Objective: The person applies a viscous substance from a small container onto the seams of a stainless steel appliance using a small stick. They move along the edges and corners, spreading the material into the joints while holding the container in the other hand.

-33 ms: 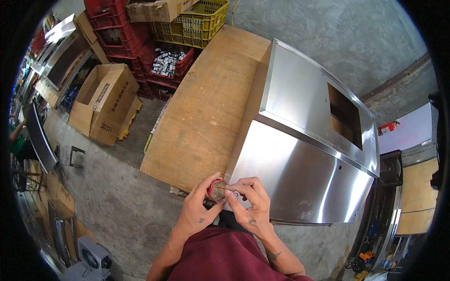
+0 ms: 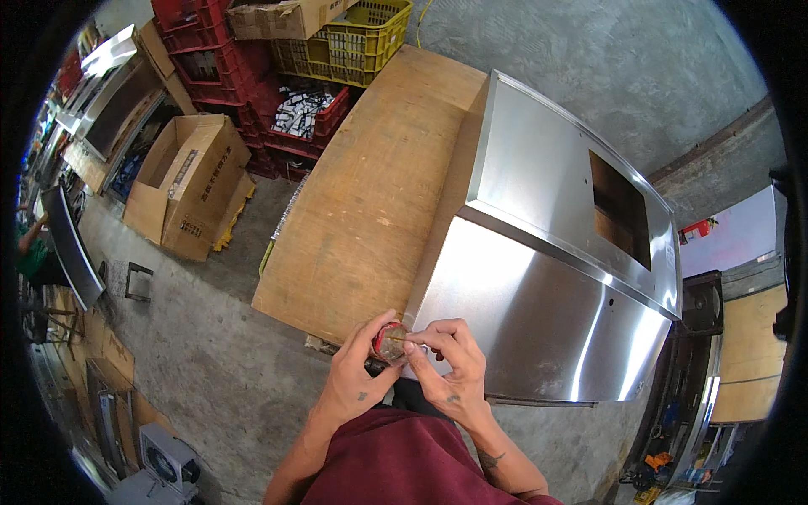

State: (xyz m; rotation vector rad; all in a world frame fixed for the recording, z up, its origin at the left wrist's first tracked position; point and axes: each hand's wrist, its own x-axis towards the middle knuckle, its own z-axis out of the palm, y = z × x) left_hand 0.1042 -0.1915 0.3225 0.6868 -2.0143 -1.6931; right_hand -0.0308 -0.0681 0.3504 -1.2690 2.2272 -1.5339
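Observation:
My left hand (image 2: pixel 355 370) is closed round a small, round, clear container (image 2: pixel 389 348) with a red rim, its thumb and fingers on opposite sides. My right hand (image 2: pixel 452 368) is closed in a pinch on a thin brownish stick (image 2: pixel 396 338), which reaches over the container's top. Whether the tip touches what is inside is too small to tell. Both hands are close together at the near corner of a wooden tabletop (image 2: pixel 362 185), beside a large stainless steel housing (image 2: pixel 522 311). A small dark object under the container is partly hidden by my left hand.
The housing has a rectangular opening (image 2: pixel 621 210) in its far panel. Red crates (image 2: pixel 210 93), a yellow basket (image 2: pixel 337 55) and an open cardboard box (image 2: pixel 198 189) stand at the far left. A low stool (image 2: pixel 135 282) is on the floor. Another person's green sleeve (image 2: pixel 34 252) shows at the left edge.

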